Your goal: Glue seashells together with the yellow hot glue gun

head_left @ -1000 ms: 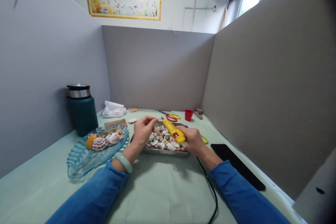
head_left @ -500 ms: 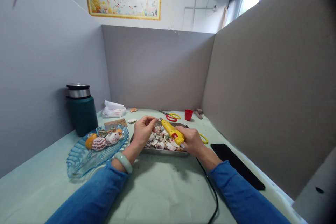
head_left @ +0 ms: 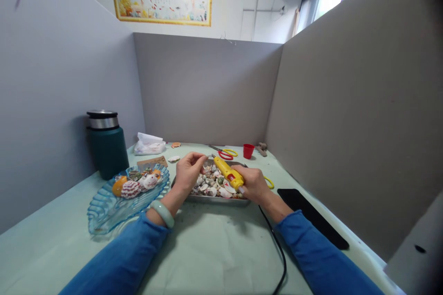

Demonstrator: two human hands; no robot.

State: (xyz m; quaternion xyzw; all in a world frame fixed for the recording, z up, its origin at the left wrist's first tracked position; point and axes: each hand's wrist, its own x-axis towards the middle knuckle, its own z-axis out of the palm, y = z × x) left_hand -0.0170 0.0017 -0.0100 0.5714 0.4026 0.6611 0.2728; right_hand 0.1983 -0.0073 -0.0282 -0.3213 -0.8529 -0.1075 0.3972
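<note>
My right hand [head_left: 254,183] is wrapped round a yellow hot glue gun [head_left: 227,173], its nozzle pointing up and left. Opposite the nozzle, my left hand [head_left: 189,171] is closed in a pinch. Whatever sits between those fingertips is too small to name. Both hands are over a metal tray [head_left: 218,201] filled with small seashells [head_left: 211,184]. A black cord [head_left: 277,242] runs from below my right hand toward the table's near edge.
Left stand a blue glass dish [head_left: 114,214] holding shells and a dark green flask [head_left: 106,147]. Behind lie a tissue pack [head_left: 149,144], scissors [head_left: 226,153] and a red cup [head_left: 248,151]. A black flat object [head_left: 311,216] lies right. Grey partitions [head_left: 207,92] enclose the table.
The glue gun and my right hand have shifted very slightly to the right. My left hand keeps its pinch in nearly the same place.
</note>
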